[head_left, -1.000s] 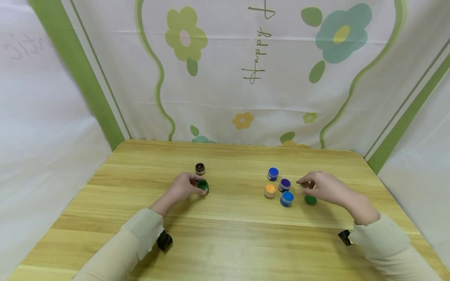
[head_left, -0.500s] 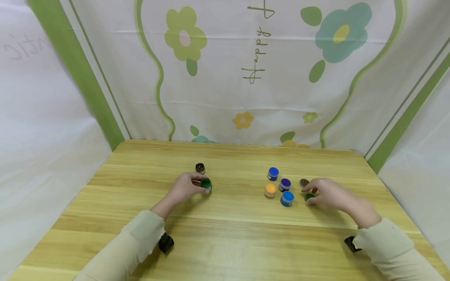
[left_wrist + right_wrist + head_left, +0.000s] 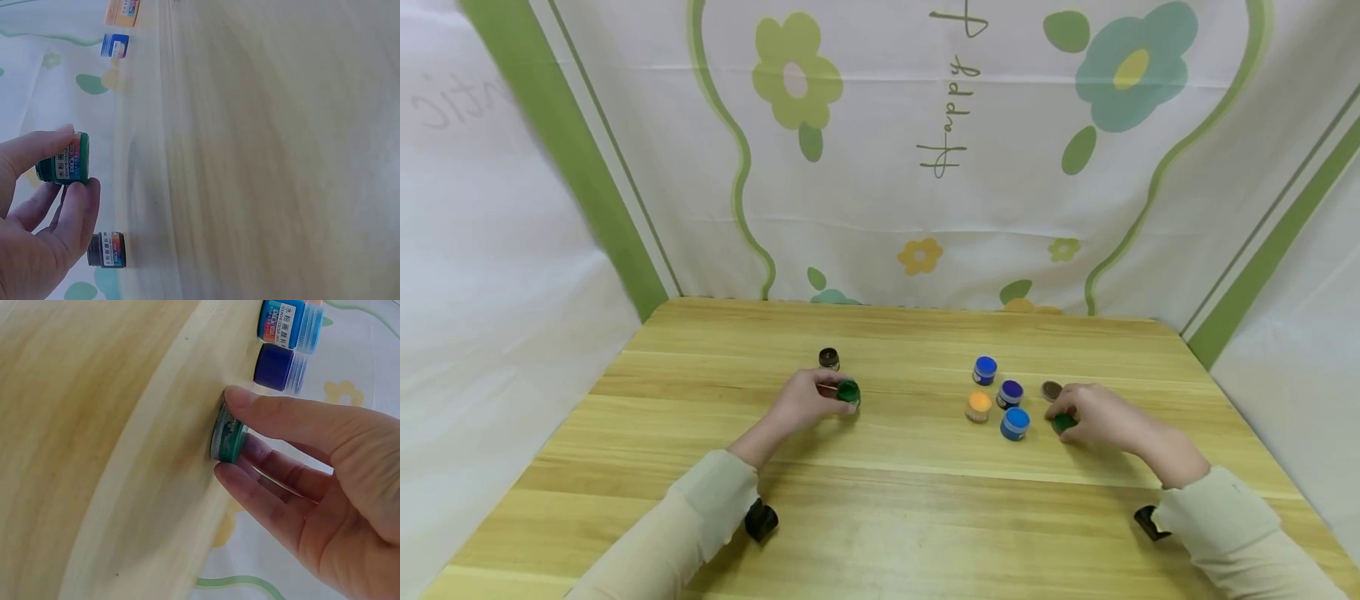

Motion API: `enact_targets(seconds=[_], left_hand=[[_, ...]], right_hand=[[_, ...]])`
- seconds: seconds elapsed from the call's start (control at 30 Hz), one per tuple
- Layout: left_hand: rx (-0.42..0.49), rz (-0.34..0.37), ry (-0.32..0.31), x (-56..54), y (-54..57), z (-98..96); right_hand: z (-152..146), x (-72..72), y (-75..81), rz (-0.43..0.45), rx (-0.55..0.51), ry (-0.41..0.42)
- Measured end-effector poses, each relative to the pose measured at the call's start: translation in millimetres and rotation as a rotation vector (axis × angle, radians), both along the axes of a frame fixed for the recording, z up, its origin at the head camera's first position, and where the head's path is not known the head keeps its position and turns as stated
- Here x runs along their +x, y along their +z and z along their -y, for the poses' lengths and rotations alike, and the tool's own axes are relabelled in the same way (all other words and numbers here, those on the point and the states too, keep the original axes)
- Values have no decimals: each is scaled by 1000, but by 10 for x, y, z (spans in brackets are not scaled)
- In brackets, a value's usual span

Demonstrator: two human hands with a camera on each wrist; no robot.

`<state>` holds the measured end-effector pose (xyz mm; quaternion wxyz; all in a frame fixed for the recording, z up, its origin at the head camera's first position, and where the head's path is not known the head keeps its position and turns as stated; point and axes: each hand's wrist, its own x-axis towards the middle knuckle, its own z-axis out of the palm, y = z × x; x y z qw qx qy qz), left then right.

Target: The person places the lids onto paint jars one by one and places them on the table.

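Observation:
My left hand (image 3: 805, 398) pinches a small green paint jar (image 3: 848, 393) between thumb and fingers; its top is uncovered. The left wrist view shows this jar (image 3: 72, 159) held a little off the table. Behind that hand stands a dark brown paint jar (image 3: 829, 358), also without its lid. Over on the right, my right hand (image 3: 1097, 417) pinches a round green lid (image 3: 1063, 423) by its edges. The lid (image 3: 229, 434) is at the tabletop in the right wrist view, thumb on one side and fingers on the other. Just beyond lies a brown lid (image 3: 1052, 390).
Between the hands, nearer the right one, stand a dark blue jar (image 3: 985, 369), a purple jar (image 3: 1011, 393), an orange jar (image 3: 978, 406) and a light blue jar (image 3: 1015, 423), all lidded. A flower-printed cloth (image 3: 865, 192) hangs behind the wooden table (image 3: 895, 517).
The right hand has let go of the brown lid, leaving it on the table, and come nearer to take the green lid. The left hand has shifted slightly right with the green jar.

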<state>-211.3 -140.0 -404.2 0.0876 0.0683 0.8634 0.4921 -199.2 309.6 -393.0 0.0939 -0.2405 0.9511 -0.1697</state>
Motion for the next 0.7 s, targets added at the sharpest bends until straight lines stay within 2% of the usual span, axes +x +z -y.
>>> enact_targets(seconds=[0.2,0.43,0.7], left_hand=[[42,0,-33,10,-6,-41],[71,-2,-12,25,-26,-103],[100,9,-37,51,-50,-146]], right_hand=[[11,6,71,-3,-10,2],[75,-22,188,-23,-10,32],[181,-28,363,-79,-30,64]])
